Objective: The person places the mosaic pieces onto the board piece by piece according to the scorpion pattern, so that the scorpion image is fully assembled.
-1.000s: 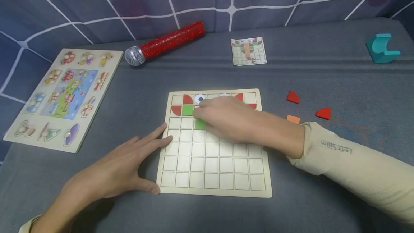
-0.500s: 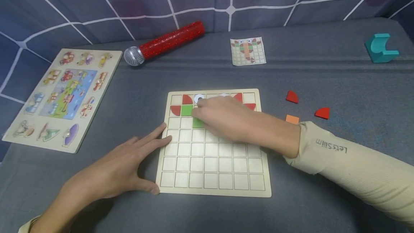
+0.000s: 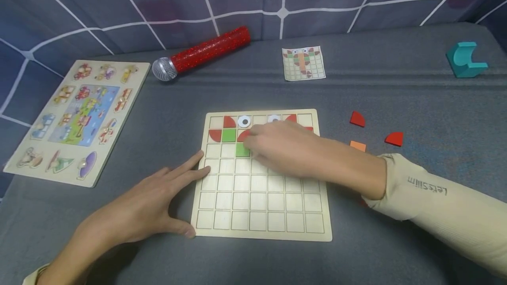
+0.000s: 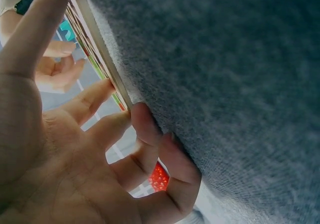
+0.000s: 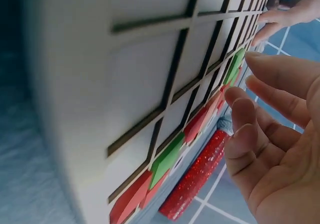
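Note:
A wooden grid board (image 3: 259,188) lies flat in front of me in the head view. My left hand (image 3: 152,208) touches its left edge, fingers spread and thumb at the near corner. Over the upper rows is my right hand (image 3: 285,146), fingers loosely bent. The right wrist view shows this right hand (image 5: 280,119) with nothing between thumb and fingers. Beside its fingertips sit a red quarter-round tile (image 3: 242,135) and a green square tile (image 3: 242,150). Two eye tiles, one being the left eye tile (image 3: 244,121), fill top-row cells. The hand hides some cells.
Loose on the right are red quarter-round tiles (image 3: 358,119) and an orange square tile (image 3: 358,145). Behind the board lie a pattern card (image 3: 303,63) and a red microphone (image 3: 210,51). A peg puzzle (image 3: 81,120) is at left, a teal stand (image 3: 466,60) at far right.
My right hand has drawn slightly to the right, uncovering the red quarter-round tile and more of the left eye tile. The left hand stays on the board's edge.

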Demonstrator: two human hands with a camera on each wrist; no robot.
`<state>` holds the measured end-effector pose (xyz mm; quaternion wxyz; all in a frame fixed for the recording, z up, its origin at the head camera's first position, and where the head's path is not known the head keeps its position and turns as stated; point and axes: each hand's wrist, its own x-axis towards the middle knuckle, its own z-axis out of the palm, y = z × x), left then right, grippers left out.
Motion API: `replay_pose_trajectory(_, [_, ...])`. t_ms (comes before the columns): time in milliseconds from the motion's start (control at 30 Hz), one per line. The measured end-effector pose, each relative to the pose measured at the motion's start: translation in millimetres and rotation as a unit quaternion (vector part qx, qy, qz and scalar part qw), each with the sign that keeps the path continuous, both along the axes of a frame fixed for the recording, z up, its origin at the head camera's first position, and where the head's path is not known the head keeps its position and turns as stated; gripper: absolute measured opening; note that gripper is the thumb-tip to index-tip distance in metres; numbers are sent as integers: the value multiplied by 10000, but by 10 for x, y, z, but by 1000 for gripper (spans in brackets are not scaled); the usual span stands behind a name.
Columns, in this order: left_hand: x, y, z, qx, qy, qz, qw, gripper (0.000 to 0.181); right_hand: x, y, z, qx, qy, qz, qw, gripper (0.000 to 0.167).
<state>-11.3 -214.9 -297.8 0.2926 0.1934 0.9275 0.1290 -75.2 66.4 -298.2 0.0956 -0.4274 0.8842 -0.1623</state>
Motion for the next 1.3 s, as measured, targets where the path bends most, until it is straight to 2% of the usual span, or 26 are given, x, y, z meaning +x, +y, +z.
replay_pose_trajectory(100, [1,3,-4,-1,-67,49,10000,116,46,110,12,-38,-35,-54,10000,20])
replay_pose_trajectory(167, [2,3,-6,13,-90,54,9999,116,77,208,19,-123,-77,-115,9998,16])
replay_pose_trajectory(400, [-10,14,-4,-13,-106,22,9999,116,127,700,8,-636,-421,-619,9952,19])
replay_pose_trajectory(533, [3,5,-6,111,-22,-29,9999,115,129,1000,5,-715,-304,-847,9934,23])
replay_pose_trajectory(767, [17,-9,-6,145,88,-49,9998,115,162,1435,-31,-240,-101,-1469,9888,28])
replay_pose_trajectory(1033, [24,-32,11,184,64,-90,9998,113,373,1864,-202,347,266,-1616,9859,43])
replay_pose_trajectory(1133, [22,-40,15,202,75,-134,9997,114,425,1927,-244,422,252,-1739,9835,45])
replay_pose_trajectory(1300, [15,-25,9,195,59,-118,9997,114,429,1916,-254,303,225,-1751,9838,44])
